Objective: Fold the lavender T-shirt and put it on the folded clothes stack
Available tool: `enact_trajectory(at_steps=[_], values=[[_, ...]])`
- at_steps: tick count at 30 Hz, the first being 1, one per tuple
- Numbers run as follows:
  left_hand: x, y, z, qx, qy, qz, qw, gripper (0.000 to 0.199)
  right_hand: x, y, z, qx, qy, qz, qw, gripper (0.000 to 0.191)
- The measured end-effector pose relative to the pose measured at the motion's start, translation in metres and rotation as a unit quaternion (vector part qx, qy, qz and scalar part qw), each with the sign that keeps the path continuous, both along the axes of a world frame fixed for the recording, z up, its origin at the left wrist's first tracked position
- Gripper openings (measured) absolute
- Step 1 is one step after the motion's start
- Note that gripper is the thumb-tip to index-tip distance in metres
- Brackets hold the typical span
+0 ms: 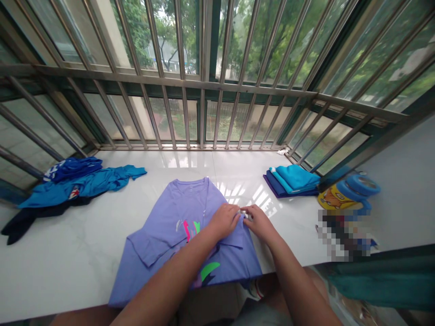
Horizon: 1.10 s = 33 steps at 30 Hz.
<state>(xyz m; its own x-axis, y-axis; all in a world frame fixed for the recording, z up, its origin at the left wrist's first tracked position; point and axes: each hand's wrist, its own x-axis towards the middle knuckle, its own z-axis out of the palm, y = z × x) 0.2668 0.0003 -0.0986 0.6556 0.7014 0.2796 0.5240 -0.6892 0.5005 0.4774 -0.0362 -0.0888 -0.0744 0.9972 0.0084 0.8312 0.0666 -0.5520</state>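
A lavender T-shirt lies spread on the white ledge, its collar toward the window and its lower end hanging over the front edge. Pink, green and dark print shows on its chest, partly covered by my left forearm. My left hand rests on the shirt's right side, fingers curled onto the cloth of the folded-in sleeve. Close beside it, my right hand pinches the sleeve's outer edge between thumb and fingers. The two hands' fingertips nearly meet there. The other sleeve lies folded inward over the shirt's left side.
Crumpled blue and dark clothes lie at the left of the white ledge. A folded stack of turquoise and navy clothes sits at the right, beside a yellow and blue mug. Metal window bars close off the back.
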Motion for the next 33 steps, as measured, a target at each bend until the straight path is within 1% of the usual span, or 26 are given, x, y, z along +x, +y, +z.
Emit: enact_trajectory(at_steps=[3,7,11,15,18,21,23,24,27,30,33], values=[[0.005,-0.009,-0.011,-0.007,0.012,0.007,1.000,0.045,-0.004,0.006,-0.002,0.011,-0.019,0.026,0.999,0.035],[0.005,-0.009,-0.018,0.006,0.061,0.008,0.998,0.053,-0.006,0.004,0.001,0.022,-0.073,0.023,0.997,0.023],[0.005,-0.008,-0.019,0.028,0.089,-0.011,0.996,0.066,0.004,-0.005,0.003,0.034,-0.089,-0.016,0.995,0.012],[0.005,-0.008,-0.018,0.028,0.114,-0.011,0.993,0.075,0.008,-0.014,0.005,0.053,-0.125,-0.074,0.988,0.018],[0.006,-0.008,-0.016,0.019,0.119,-0.012,0.993,0.073,0.001,-0.022,0.006,0.091,-0.136,-0.089,0.982,0.023],[0.007,-0.007,-0.015,0.008,0.115,-0.008,0.993,0.068,-0.015,-0.036,0.004,0.141,-0.126,-0.044,0.981,0.031],[0.006,-0.008,-0.014,0.002,0.110,-0.009,0.994,0.069,-0.026,-0.047,0.002,0.150,-0.129,-0.015,0.980,0.037],[0.006,-0.008,-0.013,0.000,0.106,-0.011,0.994,0.070,-0.031,-0.053,0.001,0.145,-0.136,-0.017,0.980,0.038],[0.002,-0.009,-0.010,-0.004,0.072,-0.019,0.997,0.071,-0.041,-0.064,0.003,0.104,-0.163,-0.077,0.978,0.032],[-0.004,-0.008,-0.006,-0.015,0.000,-0.012,1.000,0.053,-0.045,-0.063,0.009,0.064,-0.169,-0.140,0.974,0.025],[-0.008,-0.008,-0.004,-0.027,-0.048,-0.002,0.998,0.040,-0.051,-0.051,0.017,0.040,-0.164,-0.169,0.971,0.027]])
